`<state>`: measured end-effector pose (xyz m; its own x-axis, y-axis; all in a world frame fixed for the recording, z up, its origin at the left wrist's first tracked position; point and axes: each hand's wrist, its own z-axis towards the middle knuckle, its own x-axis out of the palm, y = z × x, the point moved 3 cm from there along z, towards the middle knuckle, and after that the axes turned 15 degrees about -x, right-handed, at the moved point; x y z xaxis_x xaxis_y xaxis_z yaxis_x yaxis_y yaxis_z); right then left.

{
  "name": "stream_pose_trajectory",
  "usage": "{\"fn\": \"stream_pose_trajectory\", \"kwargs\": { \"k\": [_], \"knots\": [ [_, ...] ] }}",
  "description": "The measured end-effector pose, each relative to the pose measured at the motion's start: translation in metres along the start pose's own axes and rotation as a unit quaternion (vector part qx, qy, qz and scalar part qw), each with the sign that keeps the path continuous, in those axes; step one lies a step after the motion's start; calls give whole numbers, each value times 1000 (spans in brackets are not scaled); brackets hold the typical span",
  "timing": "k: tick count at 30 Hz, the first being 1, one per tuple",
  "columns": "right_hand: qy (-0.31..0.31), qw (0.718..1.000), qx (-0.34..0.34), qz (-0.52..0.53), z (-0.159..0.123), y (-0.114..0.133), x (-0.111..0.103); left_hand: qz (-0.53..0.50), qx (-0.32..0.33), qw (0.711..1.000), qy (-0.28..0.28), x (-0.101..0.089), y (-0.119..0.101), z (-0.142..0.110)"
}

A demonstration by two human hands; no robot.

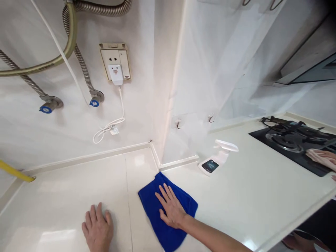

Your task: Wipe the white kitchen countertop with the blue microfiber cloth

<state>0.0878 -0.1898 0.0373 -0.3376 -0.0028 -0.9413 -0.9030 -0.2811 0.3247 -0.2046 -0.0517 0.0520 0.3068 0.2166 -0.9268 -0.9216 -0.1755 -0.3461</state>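
And here are my fingers: on my right hand (172, 210) they're fanned apart, palm down, pressing flat on the blue cloth (168, 236), which lies spread on the pale counter (147, 157) at lower centre of the frame. My left hand (99, 225) sits just left of it, palm down on the counter, fingers a little bent and slightly parted, thumb out, gripping nothing.

How far along is this? I can't tell; the surface looks pale and glossy on both sides of the cloth, and nothing marks which parts it has covered. The cloth is down and open, and neither hand is on the white spray bottle (222, 156), right of centre.

Edges next! The cloth's top tip comes right up to the raised strip (181, 162) at the foot of the wall corner, so going straight up looks tight. Leftward, past the counter seam (127, 182), there's room to slide, with the yellow pipe (15, 171) at the far left. Rightward there's a broad stretch below the bottle, bounded by the front edge (296, 224) at lower right and the black hob (278, 141), where another person's hand (330, 155) rests on a pale cloth (316, 156).
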Motion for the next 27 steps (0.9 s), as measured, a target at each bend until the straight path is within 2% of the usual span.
{"fn": "stream_pose_trajectory", "kwargs": {
  "k": [4, 7, 14, 18, 22, 25, 27],
  "knots": [
    [2, 1000, -22, 7, 69, 2, 7, 19, 1, 1000, -10, 2, 2, 0],
    [-6, 1000, -8, -8, 112, -9, 3, 20, -3, 1000, -17, 6, 5, 0],
    [-44, 988, 137, -50, 191, -49, 2, 15, -17, 1000, -19, 17, 15, 0],
    [-36, 978, 190, -80, 220, -65, 3, 21, -23, 999, -12, 21, 17, -1],
    [-30, 978, 187, -87, 237, -70, 1, 32, -15, 999, -2, 22, 19, -4],
    [-26, 984, 162, -72, 249, -59, 4, 36, -6, 999, -4, 20, 19, -6],
    [-19, 992, 113, -49, 256, -37, 9, 34, -6, 999, -6, 20, 20, -5]
  ]
}}
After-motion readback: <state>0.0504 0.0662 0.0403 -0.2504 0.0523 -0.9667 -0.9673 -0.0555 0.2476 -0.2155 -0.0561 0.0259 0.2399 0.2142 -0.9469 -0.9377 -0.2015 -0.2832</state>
